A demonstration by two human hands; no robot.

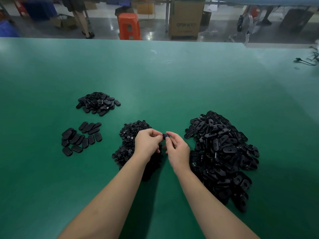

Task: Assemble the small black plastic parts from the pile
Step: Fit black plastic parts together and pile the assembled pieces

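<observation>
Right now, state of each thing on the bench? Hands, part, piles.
Left hand: fingers curled, pinching the black part.
Right hand: fingers pinching the same part from the other side.
Black part: held between both hands, above the table.
Big pile: loose heap of oval pieces, right of the hands.
Middle pile: small round pieces, partly hidden by the left hand.
Far pile: small loose heap.
Flat group: oval pieces laid flat, mostly side by side.
</observation>
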